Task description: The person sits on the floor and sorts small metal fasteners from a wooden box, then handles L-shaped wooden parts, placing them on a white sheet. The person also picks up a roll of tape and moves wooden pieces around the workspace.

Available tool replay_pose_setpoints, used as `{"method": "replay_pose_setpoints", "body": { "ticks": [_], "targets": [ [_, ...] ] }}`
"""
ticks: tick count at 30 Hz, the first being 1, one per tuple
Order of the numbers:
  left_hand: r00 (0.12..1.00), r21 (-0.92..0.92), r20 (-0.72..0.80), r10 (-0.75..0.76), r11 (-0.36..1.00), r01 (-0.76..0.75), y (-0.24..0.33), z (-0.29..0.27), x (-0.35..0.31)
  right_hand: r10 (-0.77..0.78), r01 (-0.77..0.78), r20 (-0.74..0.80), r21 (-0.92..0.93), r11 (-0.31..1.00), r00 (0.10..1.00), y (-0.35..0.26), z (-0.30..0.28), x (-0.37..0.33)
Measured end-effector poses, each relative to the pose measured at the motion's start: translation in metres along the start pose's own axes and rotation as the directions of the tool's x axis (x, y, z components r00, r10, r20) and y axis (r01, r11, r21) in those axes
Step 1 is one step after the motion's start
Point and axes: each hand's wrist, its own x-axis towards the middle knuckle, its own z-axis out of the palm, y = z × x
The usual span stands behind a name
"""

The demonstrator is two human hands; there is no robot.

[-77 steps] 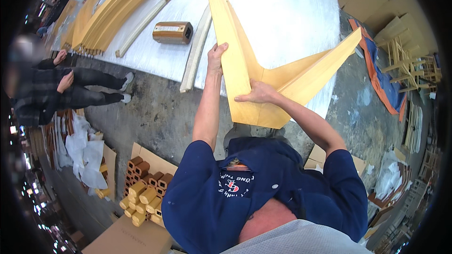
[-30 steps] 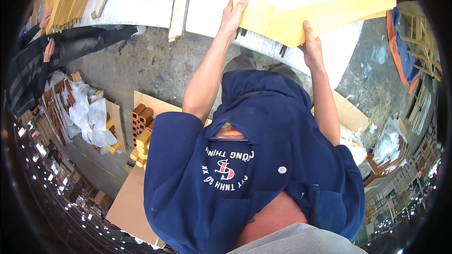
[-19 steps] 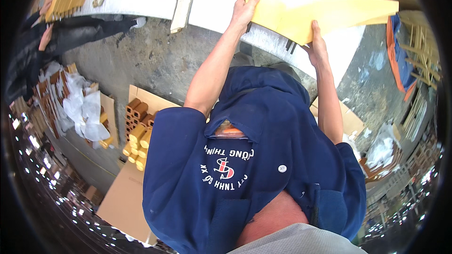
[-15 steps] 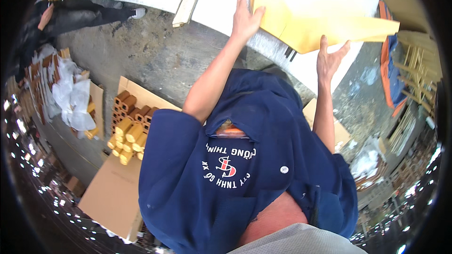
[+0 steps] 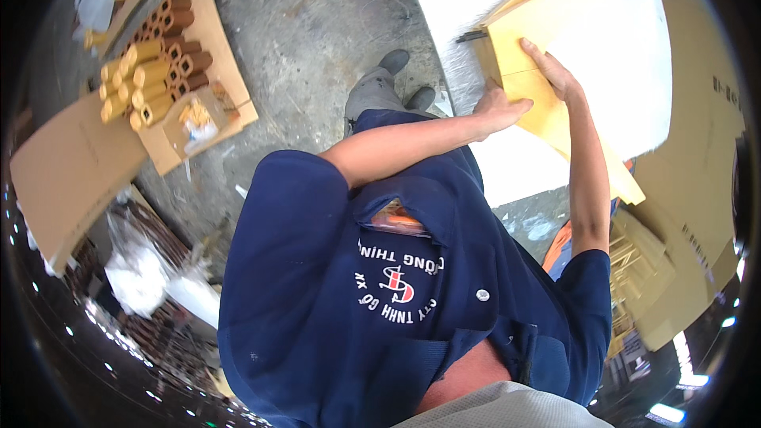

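Observation:
A yellow angled wooden frame part (image 5: 511,51) lies on a white-covered table in front of me, its arms spreading toward the far right and the near right. My left hand (image 5: 501,109) grips its near left edge, with the thumb on the top face. On the inner side, my right hand (image 5: 552,71) holds the part with a digit laid across the face; its other fingers are partly hidden. Short black rods (image 5: 472,36) stick out beside the part's left corner.
The white table surface (image 5: 638,95) spreads around the part. At left, yellow and brown hollow wooden pieces (image 5: 151,75) are stacked on cardboard (image 5: 218,47), beside an open box of small parts (image 5: 196,120). Large cardboard (image 5: 701,150) stands at right. My shoes (image 5: 394,62) are on the concrete floor.
My view has swung to the right along the table. The yellow frame part has turned, and my hands have come closer together, the left now on its near edge.

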Motion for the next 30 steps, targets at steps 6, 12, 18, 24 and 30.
{"method": "replay_pose_setpoints", "body": {
  "ticks": [6, 12, 18, 24, 30],
  "targets": [
    [0.950, 0.122, -0.288, -0.118, 0.980, 0.159, -0.015, 0.017, 0.016, 0.082, -0.105, 0.197, 0.106, 0.989, 0.977, -0.017, 0.005, -0.001],
    [0.979, 0.023, -0.202, -0.024, 0.999, 0.029, -0.014, 0.017, 0.015, 0.002, 0.001, 0.077, -0.040, 0.999, 0.997, 0.001, -0.001, 0.006],
    [0.984, 0.105, 0.176, 0.021, 0.994, -0.040, -0.002, -0.022, -0.011, -0.194, 0.095, -0.434, -0.240, 0.966, 0.880, -0.009, 0.020, -0.013],
    [0.844, 0.525, 0.437, -0.310, 0.850, 0.040, -0.072, -0.134, -0.047, -0.471, 0.136, -0.880, -0.460, 0.878, 0.060, 0.055, 0.157, -0.056],
    [0.699, 0.914, 0.403, -0.590, 0.304, -0.270, -0.173, -0.228, -0.067, -0.035, -0.090, -0.947, -0.067, 0.994, 0.320, 0.230, 0.385, -0.128]
  ]
}}
